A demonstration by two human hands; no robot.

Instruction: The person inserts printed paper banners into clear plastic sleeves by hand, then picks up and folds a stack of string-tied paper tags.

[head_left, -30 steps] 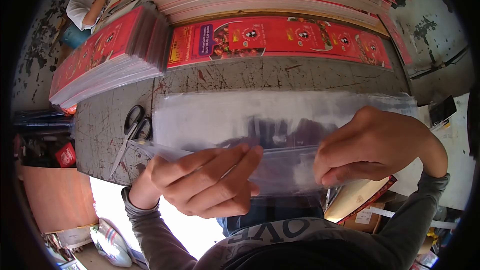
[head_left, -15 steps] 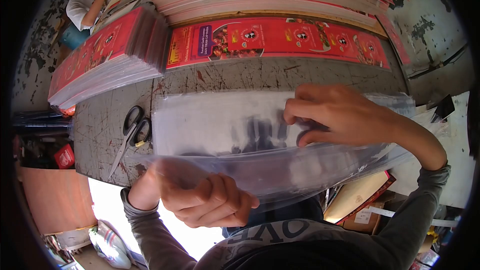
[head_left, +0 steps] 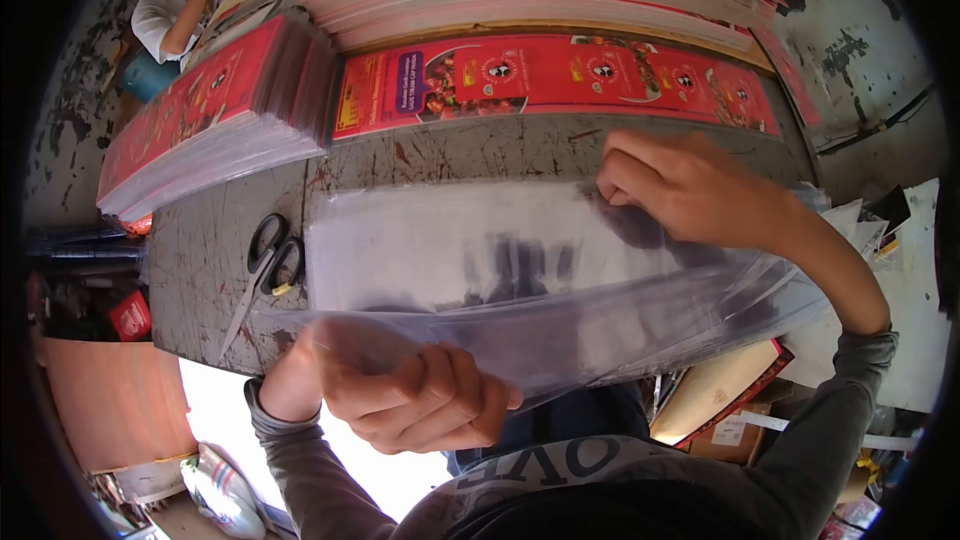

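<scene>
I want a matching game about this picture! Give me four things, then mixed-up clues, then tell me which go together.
Things:
1. Scissors
2. Printed strip
3. Left hand
4. Right hand

Clues:
A. Curled up at the near side of the clear plastic
B. Black-handled, lying on the table
C. By the far edge of the clear plastic, fingers bent
D. Mostly red, lying flat

Pairs: 1-B, 2-D, 3-A, 4-C
</scene>
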